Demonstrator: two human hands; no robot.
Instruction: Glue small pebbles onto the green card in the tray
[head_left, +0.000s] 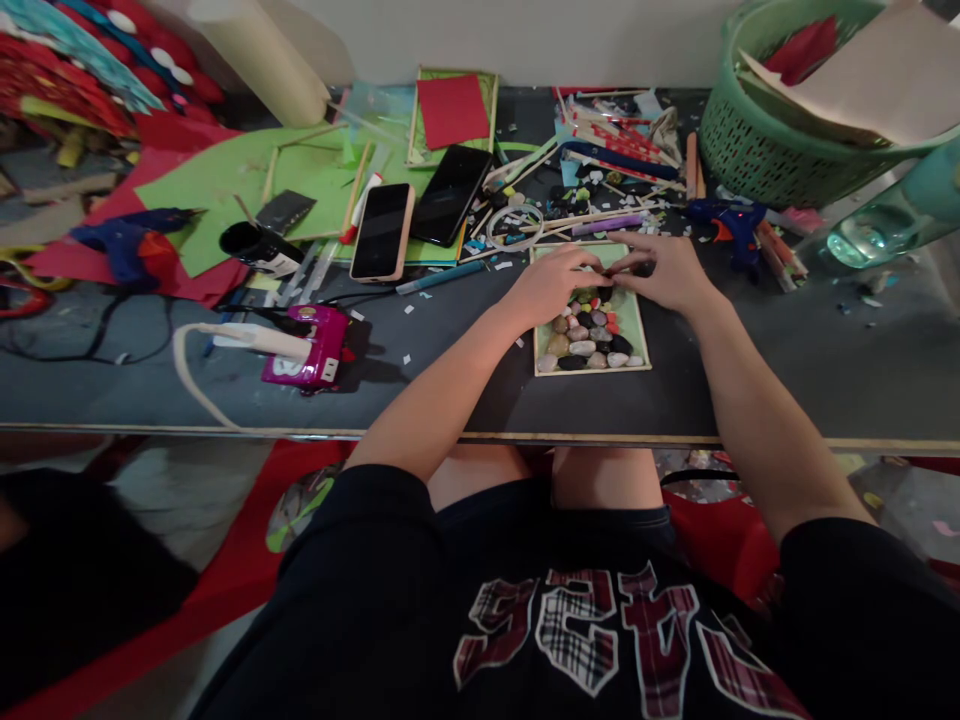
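Note:
A shallow light-green tray (634, 345) with a pale raised edge lies in front of me on the dark table. Small pebbles (582, 348) in grey, white, black and brown fill much of its near part, with a few red bits among them. My left hand (556, 284) reaches over the tray's left side, fingers bent together at the far pebbles. From the right, my right hand (666, 272) comes over the far right corner, thumb and fingers pinched close to the left fingertips. Whatever small thing lies between the fingers is hidden. The far part of the tray is partly covered by both hands.
Left of the tray are two phones (383, 232), a marker and a magenta power adapter (306, 345). Blue glue guns (731, 225) lie on both sides. Sticks and paper scraps litter the back. A green basket (772, 150) and a glass of water (862, 235) stand right.

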